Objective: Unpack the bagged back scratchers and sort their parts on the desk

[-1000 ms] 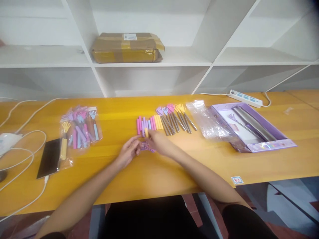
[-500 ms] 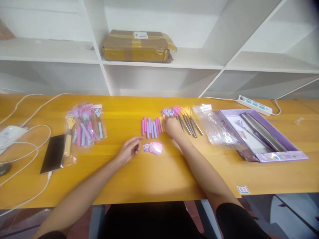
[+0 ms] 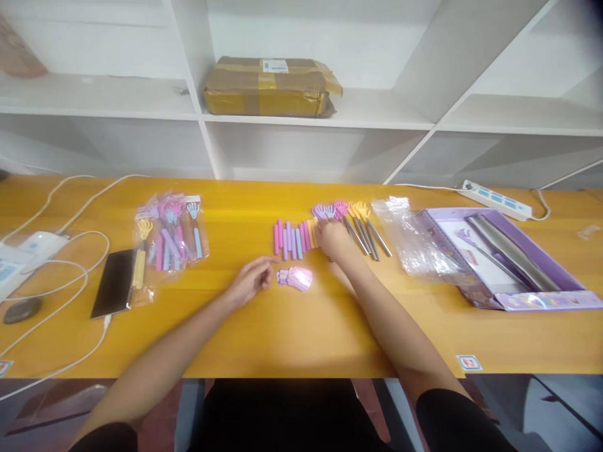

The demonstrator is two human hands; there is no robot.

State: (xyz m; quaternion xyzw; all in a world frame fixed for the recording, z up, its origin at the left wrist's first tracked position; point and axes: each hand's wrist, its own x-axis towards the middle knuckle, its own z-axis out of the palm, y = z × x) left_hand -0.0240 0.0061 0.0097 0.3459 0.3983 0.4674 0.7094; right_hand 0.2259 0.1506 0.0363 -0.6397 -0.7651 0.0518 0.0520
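My left hand (image 3: 254,276) rests on the table, its index finger stretched out and the others loosely curled, holding nothing. It is just left of a small fan of pink printed cards (image 3: 298,277). Above the cards lies a row of foam-like handle sleeves (image 3: 292,241) in pink, purple, blue and yellow. My right hand (image 3: 332,237) is closed at the row's right end, fingertips hidden. It covers the rods below the purple and blue claw heads of back scratchers (image 3: 324,212). Others with yellow heads and metal rods (image 3: 366,233) lie right of it.
Clear plastic bags (image 3: 409,242) lie beside a purple open box (image 3: 506,257) holding a back scratcher. At left are bagged back scratchers (image 3: 172,232), a phone (image 3: 112,282) and white cables. Behind stand white shelves with a taped carton (image 3: 273,88) and a power strip (image 3: 494,199).
The whole view has shifted slightly, so everything appears a little further right. Both hands keep nearly the same place relative to the sleeves and cards.
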